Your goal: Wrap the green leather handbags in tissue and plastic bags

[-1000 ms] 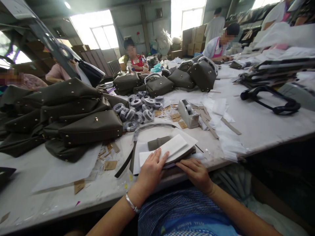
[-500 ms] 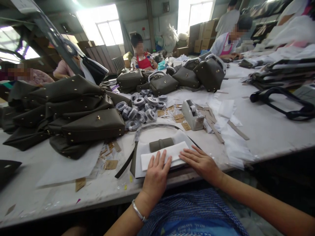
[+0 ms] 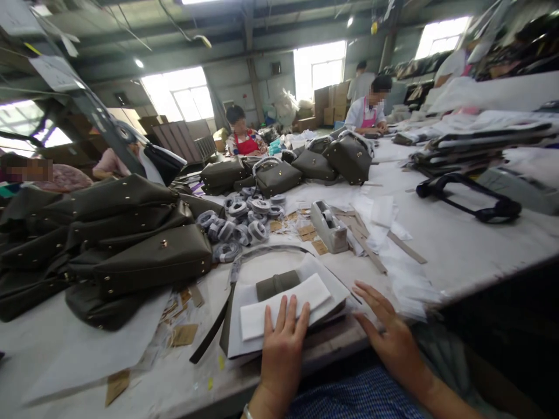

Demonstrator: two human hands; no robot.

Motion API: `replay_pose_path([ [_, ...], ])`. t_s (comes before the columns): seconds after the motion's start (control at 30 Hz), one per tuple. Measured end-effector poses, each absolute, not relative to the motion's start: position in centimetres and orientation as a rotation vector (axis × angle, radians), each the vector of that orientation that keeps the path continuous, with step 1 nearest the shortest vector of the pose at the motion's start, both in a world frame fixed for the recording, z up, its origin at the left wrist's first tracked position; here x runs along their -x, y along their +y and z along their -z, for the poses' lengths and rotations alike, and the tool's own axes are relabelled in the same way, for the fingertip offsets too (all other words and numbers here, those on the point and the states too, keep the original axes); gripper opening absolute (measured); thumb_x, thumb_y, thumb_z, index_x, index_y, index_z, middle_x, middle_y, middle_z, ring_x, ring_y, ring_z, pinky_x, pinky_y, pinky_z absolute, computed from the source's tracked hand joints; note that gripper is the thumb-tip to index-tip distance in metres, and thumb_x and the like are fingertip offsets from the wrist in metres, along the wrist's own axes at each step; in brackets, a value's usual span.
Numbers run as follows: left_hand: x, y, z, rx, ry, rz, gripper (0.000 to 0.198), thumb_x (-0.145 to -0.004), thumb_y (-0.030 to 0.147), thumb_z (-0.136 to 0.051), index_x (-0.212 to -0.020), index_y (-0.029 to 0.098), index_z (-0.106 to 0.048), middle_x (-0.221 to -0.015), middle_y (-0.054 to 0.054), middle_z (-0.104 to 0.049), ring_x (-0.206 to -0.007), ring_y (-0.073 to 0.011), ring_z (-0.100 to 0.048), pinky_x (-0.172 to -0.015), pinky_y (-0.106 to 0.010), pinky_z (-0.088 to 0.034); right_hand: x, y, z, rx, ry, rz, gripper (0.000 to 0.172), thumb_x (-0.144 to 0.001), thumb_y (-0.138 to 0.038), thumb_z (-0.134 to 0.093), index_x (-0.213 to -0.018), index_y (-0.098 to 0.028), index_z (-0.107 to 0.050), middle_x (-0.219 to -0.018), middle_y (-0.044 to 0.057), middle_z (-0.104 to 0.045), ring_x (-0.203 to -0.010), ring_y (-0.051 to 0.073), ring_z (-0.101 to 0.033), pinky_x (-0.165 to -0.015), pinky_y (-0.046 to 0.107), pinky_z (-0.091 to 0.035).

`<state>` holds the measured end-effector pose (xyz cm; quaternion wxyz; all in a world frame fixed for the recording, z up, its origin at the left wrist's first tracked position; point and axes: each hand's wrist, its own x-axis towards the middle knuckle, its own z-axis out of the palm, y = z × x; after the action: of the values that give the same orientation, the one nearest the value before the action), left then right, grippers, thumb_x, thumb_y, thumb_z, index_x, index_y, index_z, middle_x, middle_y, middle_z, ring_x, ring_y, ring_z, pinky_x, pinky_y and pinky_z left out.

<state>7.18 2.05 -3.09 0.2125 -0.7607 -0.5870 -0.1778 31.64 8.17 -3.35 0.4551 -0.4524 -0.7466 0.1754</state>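
Observation:
A dark olive handbag (image 3: 224,333) lies flat near the table's front edge, its curved handle (image 3: 273,249) wrapped in clear film. White sheeting covers its body, and a rolled olive piece (image 3: 277,284) rests on top. Below that roll is a folded strip of white foam sheet (image 3: 253,323). My left hand (image 3: 285,331) lies on the strip with its fingers spread. Just off the bag's right side, my right hand (image 3: 388,331) hovers with fingers apart and nothing in them.
Several olive handbags (image 3: 152,256) are heaped at the left. Behind my bag are rolled straps (image 3: 244,218), brown tags (image 3: 307,232) and a tape dispenser (image 3: 329,228). White sheets (image 3: 408,285) and a black frame-like object (image 3: 469,198) lie right. Co-workers sit across the table.
My right hand has lifted off the white strip and moved right, away from the bag. My left hand stays on the strip. The head view has tilted up and shifted right.

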Motion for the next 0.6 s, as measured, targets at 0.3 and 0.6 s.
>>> replay_pose_path([
  [0.3, -6.8, 2.5, 3.8, 2.049, -1.539, 0.613, 0.045, -0.103, 0.033, -0.029, -0.146, 0.032, -0.043, -0.15, 0.001, -0.048, -0.136, -0.0223, -0.046, -0.119, -0.046, -0.027, -30.4, 9.0, 1.6, 1.242, -1.432, -1.518, 0.074, -0.077, -0.059, -0.073, -0.136, -0.017, -0.059, -0.129, 0.011, -0.065, -0.121, 0.034, -0.059, -0.104, 0.044, -0.047],
  [0.6, -5.3, 3.0, 5.1, 2.0, -1.46, 0.764, 0.049, -0.099, 0.027, -0.038, -0.147, 0.028, -0.043, -0.146, -0.002, -0.052, -0.136, -0.0212, -0.047, -0.124, -0.04, -0.013, -27.3, 8.4, -2.5, 0.928, -1.028, -1.856, 0.056, -0.072, -0.049, -0.083, -0.117, -0.02, -0.066, -0.11, 0.007, -0.072, -0.111, 0.028, -0.063, -0.101, 0.041, -0.047],
])
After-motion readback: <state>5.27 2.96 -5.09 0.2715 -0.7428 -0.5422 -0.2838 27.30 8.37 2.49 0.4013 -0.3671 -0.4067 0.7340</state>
